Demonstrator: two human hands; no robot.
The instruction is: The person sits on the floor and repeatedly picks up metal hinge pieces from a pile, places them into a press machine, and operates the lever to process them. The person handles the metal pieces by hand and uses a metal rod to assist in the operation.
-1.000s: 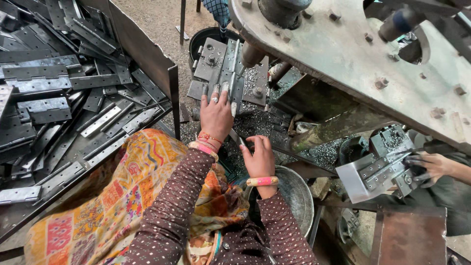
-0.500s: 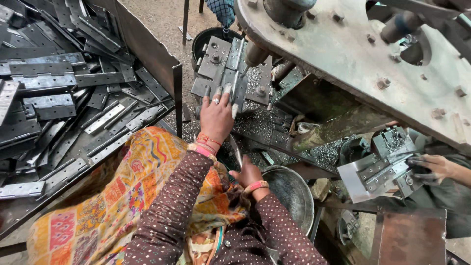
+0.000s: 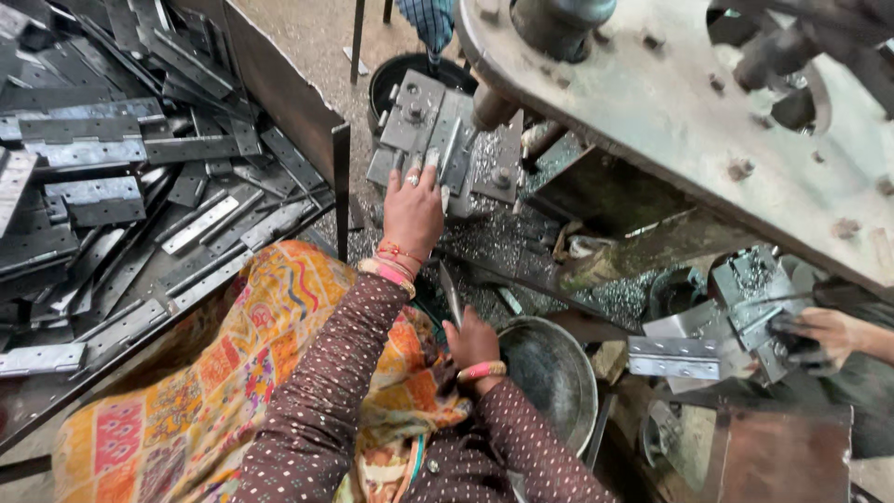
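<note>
My left hand [image 3: 413,210] reaches forward and lies flat on the grey steel die block [image 3: 421,126] of a press, fingertips on its plate. My right hand [image 3: 473,340] is lower and closer to my body, closed around a thin metal strip [image 3: 451,293] that sticks up toward the press. A round metal bowl [image 3: 557,377] sits just right of that hand. Metal shavings [image 3: 503,237] cover the surface between the die block and the bowl.
A tray of several flat steel hinges [image 3: 112,186] fills the left, bounded by an upright metal wall [image 3: 289,102]. The press's heavy rusty frame [image 3: 670,102] hangs over the right. Another person's hand [image 3: 824,333] works a second fixture [image 3: 745,303] with a hinge [image 3: 675,357]. A black bucket [image 3: 400,74] stands behind.
My right hand has drawn back toward my body and now grips the thin strip. My left hand stays on the die block.
</note>
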